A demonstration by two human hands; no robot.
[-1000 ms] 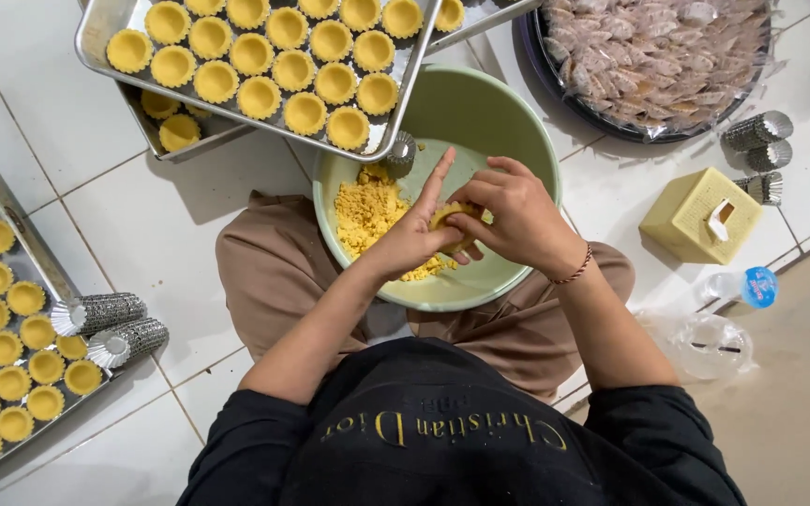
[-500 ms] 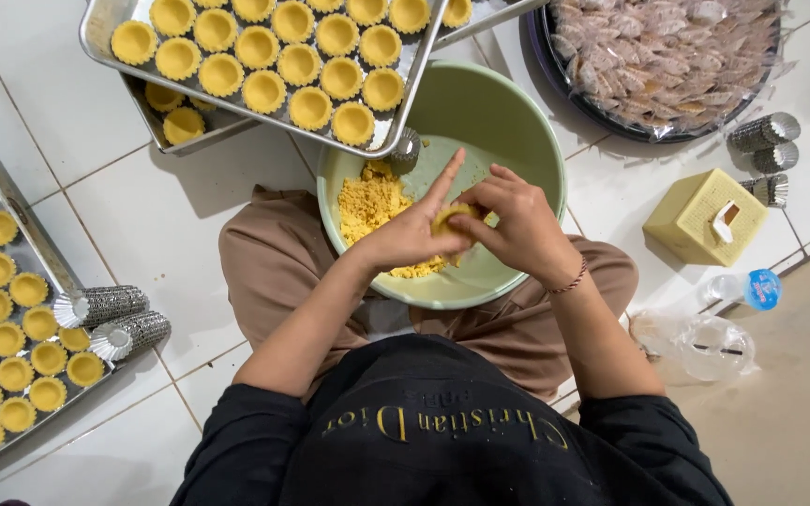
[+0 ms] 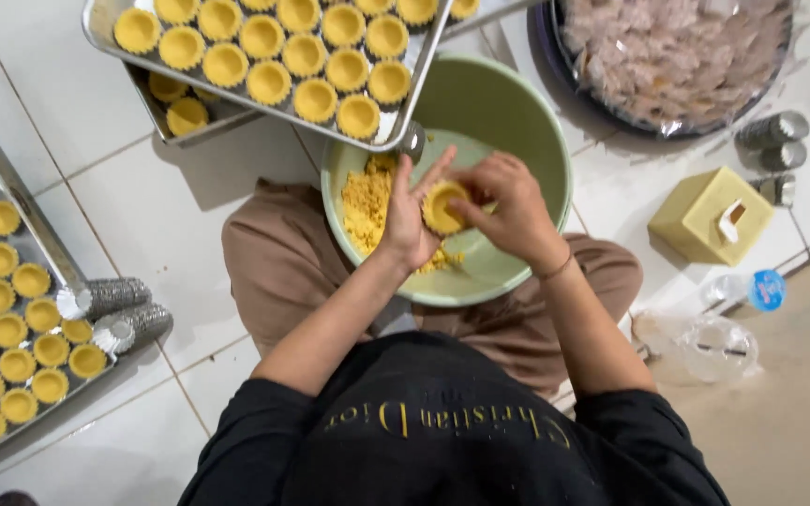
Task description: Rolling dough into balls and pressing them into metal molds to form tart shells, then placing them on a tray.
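Observation:
Over a pale green bowl (image 3: 508, 112) resting on my lap, both hands work one small tart shell (image 3: 442, 208) of yellow dough. My left hand (image 3: 410, 217) cups the shell from the left, fingers raised. My right hand (image 3: 508, 201) pinches its right rim with thumb and fingers. Crumbly yellow dough (image 3: 363, 201) lies in the bowl's left half. A metal tray (image 3: 405, 117) with rows of filled yellow tart shells (image 3: 269, 82) sits just beyond the bowl, its corner overlapping the rim.
A second tray of tart shells (image 3: 11, 309) lies at the left on the white tiled floor, with two stacks of fluted tin moulds (image 3: 114, 309) beside it. At the right are a plastic-covered dark bowl (image 3: 677, 56), a yellow box (image 3: 710, 215), more moulds (image 3: 775, 141) and a plastic bottle (image 3: 733, 323).
The tart shell has turned up between my fingers so its open face shows. Both hands have stayed over the bowl.

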